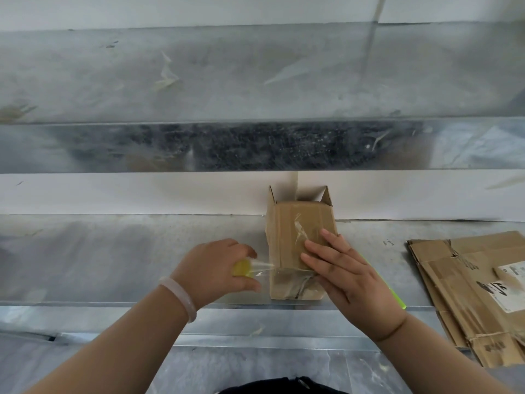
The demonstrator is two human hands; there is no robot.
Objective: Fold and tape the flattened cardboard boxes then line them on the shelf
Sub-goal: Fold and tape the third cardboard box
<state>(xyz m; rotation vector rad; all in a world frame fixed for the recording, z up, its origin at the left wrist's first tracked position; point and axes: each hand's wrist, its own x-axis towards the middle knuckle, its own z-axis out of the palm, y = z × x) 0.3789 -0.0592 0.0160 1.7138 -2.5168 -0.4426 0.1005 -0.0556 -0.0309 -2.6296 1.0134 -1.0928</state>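
Left hand (pixel 216 265): I see it gripping the tape roll (pixel 241 268).
Right hand (pixel 341 268): fingers straight, flat on the box (pixel 289 234).
Box: on the shelf (pixel 113 251), flattened boxes (pixel 460 294) to its right.

Brown box (pixel 292 240), yellow tape roll (pixel 242 268), grey shelf (pixel 113 251).

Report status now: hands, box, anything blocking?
Left hand grips small yellow tape roll, clear tape stretched to brown cardboard box. Right hand presses flat on box, far flaps open. Flattened cardboard stack lies right, apart.
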